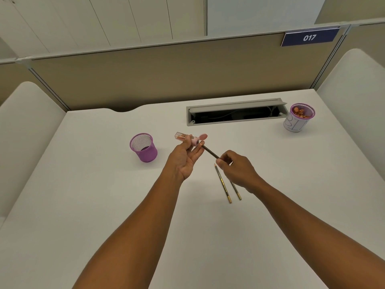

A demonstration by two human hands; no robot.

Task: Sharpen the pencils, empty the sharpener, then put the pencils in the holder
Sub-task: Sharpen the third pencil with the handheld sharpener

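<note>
Presently, the sharpener [188, 139] is held up in the left hand [186, 157], pinched between thumb and fingers, with its clear shavings chamber pointing up-left and its pink cap swung open at the right end. A dark pencil [210, 152] is pinched in the curled fingers of the right hand [237, 170]; its long axis runs from that hand up and to the left, and its tip is seen just at the sharpener's open end, touching or nearly so. Whether the tip is already seated in the hole cannot be told.

The coming move is judged to turn on that line: the pencil must be kept on the sharpener's own axis, so the right hand would have to push up-left while the left hand holds firm. The two hands are close together over the middle of the tabletop [104, 205], well clear of its edges.

Two more pencils [224, 185] are laid side by side on the tabletop just below the right hand, points away from the person, one partly hidden by that hand. The purple mesh holder [143, 148] stands upright to the left, nearer the left hand. A paper-wrapped cup [299, 117] with shavings inside is set far right, beside the open cable tray [235, 111], nearer the right hand. Open room lies all around.
</note>
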